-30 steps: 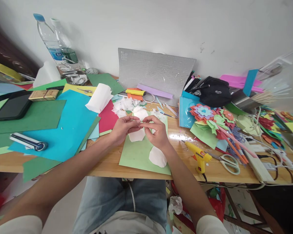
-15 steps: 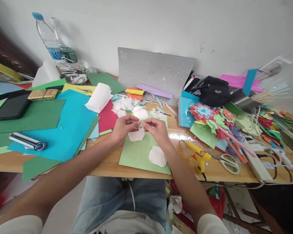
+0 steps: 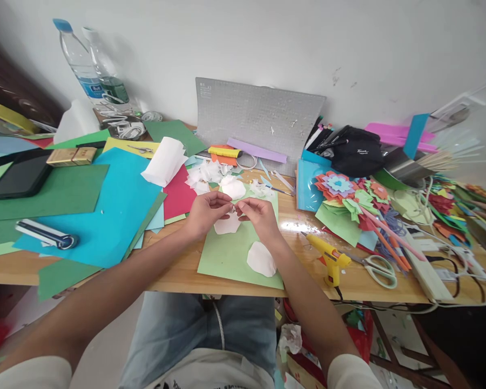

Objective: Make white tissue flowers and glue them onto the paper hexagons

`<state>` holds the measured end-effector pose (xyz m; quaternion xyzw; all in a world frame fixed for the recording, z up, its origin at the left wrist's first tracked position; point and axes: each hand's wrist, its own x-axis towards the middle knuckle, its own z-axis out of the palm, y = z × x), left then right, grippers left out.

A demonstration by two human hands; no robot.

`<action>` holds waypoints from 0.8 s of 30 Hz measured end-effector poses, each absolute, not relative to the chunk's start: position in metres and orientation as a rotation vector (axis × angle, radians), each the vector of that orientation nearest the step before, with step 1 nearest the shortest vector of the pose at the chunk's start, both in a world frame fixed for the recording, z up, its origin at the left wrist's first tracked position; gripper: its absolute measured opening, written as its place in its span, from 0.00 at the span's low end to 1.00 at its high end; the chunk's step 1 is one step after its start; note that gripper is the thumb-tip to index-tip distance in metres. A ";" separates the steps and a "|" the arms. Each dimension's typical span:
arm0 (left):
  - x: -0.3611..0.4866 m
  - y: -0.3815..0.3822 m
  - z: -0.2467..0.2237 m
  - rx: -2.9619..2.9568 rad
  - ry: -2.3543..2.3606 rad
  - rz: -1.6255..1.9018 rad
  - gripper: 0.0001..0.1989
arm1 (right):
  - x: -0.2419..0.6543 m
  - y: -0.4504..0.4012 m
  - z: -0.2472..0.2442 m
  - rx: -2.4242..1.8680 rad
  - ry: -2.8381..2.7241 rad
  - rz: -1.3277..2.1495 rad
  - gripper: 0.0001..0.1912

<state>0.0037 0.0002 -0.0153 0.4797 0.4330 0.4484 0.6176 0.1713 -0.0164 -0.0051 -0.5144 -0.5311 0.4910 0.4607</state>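
R hand (image 3: 261,218) drawn slightly off L hand (image 3: 203,214) vs 1s ago; fingers (image 3: 247,203) pinched on tiny pale bit (image 3: 234,209) betw tips

The sheet (image 3: 230,265) at six o'clock was pale green, the rounded paper pieces (image 3: 261,259) on it white. The glue gun (image 3: 330,258) at four was yellow. At three, the paper flower (image 3: 338,185) showed red-orange, lilac and pale-blue layers; the pouch (image 3: 358,156) at two was black with white lettering. At twelve, the mat (image 3: 259,113) was grey, finely gridded; at nine, the large sheet (image 3: 117,210) was bright blue.
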 end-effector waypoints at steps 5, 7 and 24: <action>0.004 0.001 -0.012 1.026 0.965 1.005 0.18 | 0.173 -0.017 -0.004 -1.260 -1.382 1.103 0.12; 0.004 0.000 -0.010 1.005 0.955 1.001 0.19 | 0.173 -0.018 -0.004 -1.271 -1.422 1.036 0.11; 0.003 0.000 -0.011 1.018 0.983 0.998 0.24 | 0.177 -0.012 -0.013 -1.347 -1.442 1.055 0.16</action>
